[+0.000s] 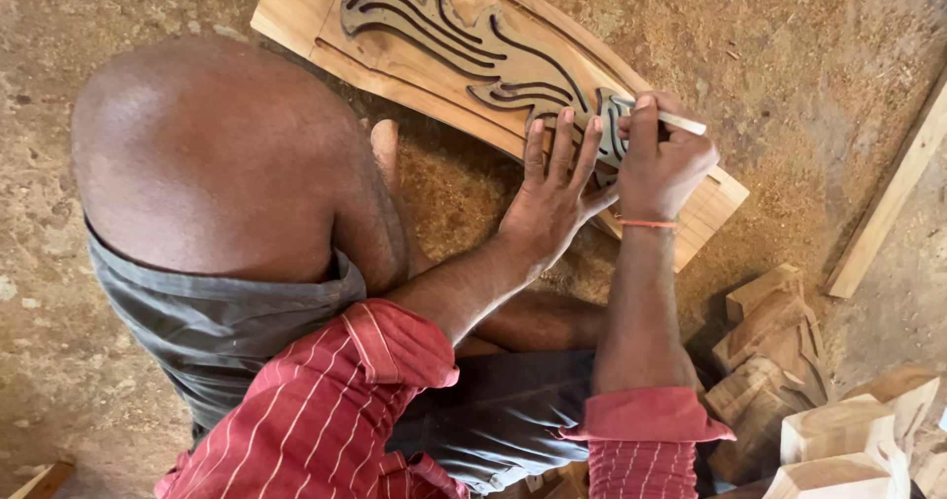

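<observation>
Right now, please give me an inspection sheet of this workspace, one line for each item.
Surface: earthen floor, covered with sawdust.
Job's things: curved wooden board lying flat on the floor; a dark flowing-pattern template lies on top of it; a pale pencil-like stick is over the template's end.
Clutter: carved wooden blocks piled at lower right; a wooden strip at right.
Grips: left hand pressed flat, fingers spread, on board and template; right hand closed on the stick.
Cables: nothing seen.
Surroundings: person's bent knee, grey shorts, red striped sleeves; no other person seen.
</observation>
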`<move>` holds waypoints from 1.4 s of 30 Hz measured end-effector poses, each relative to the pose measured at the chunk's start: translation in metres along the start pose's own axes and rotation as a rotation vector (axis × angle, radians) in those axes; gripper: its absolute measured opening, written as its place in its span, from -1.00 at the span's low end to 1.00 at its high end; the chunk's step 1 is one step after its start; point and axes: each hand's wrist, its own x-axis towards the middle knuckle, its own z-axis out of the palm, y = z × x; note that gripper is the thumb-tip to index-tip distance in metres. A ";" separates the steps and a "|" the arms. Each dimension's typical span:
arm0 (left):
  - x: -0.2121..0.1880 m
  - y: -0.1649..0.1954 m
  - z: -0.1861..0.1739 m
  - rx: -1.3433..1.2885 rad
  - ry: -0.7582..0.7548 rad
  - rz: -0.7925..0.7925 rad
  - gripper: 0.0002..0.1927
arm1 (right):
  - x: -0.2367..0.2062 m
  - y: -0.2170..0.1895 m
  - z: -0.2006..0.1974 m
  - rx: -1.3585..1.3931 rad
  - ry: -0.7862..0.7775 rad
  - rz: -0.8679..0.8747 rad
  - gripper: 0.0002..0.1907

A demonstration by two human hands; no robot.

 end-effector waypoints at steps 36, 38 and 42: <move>-0.005 -0.007 -0.005 -0.047 0.011 0.024 -0.04 | -0.016 0.000 -0.039 -0.015 -0.176 0.073 -0.80; -0.006 -0.007 -0.005 -0.039 0.042 0.008 -0.04 | -0.025 -0.002 -0.043 0.105 -0.165 0.054 -0.81; -0.006 -0.009 -0.007 -0.047 -0.002 0.036 -0.02 | -0.023 -0.002 -0.040 0.100 -0.149 0.020 -0.82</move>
